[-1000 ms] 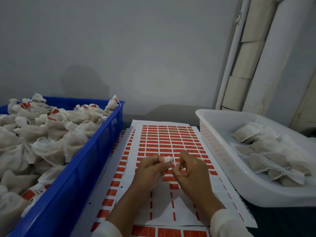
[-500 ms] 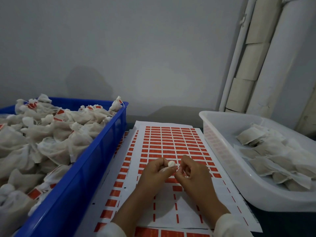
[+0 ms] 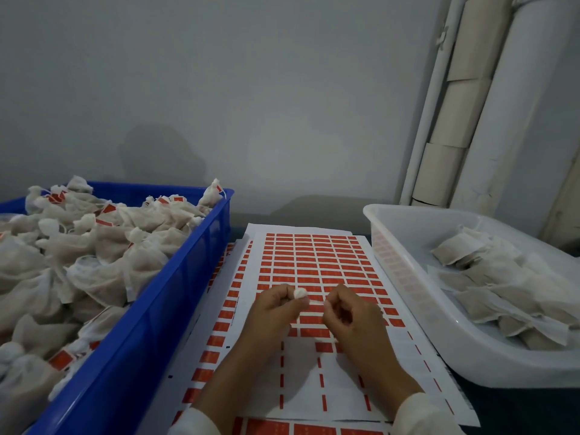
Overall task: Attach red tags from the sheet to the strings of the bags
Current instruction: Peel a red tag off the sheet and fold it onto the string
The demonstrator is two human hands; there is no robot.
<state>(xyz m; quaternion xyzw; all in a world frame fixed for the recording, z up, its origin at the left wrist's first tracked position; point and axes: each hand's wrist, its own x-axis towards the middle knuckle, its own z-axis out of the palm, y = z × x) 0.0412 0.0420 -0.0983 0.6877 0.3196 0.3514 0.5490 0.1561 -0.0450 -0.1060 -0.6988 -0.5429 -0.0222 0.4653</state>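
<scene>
Over the sheet of red tags (image 3: pixel 314 259), the left hand (image 3: pixel 276 309) pinches a small white bag (image 3: pixel 300 293); the right hand (image 3: pixel 348 315) pinches its string (image 3: pixel 316 302). A blue crate (image 3: pixel 175 296) and white tub (image 3: pixel 405 277) flank them closely, before a grey wall (image 3: pixel 251 105)

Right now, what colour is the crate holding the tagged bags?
Blue crate, clearest in the head view.

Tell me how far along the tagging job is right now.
Done: the blue bin is heaped with bags, several showing red tags. In hand: the left hand pinches a bag's bunched top, the right hand pinches its string. Left: flat bags in the white bin, and many tags on the sheet.
</scene>
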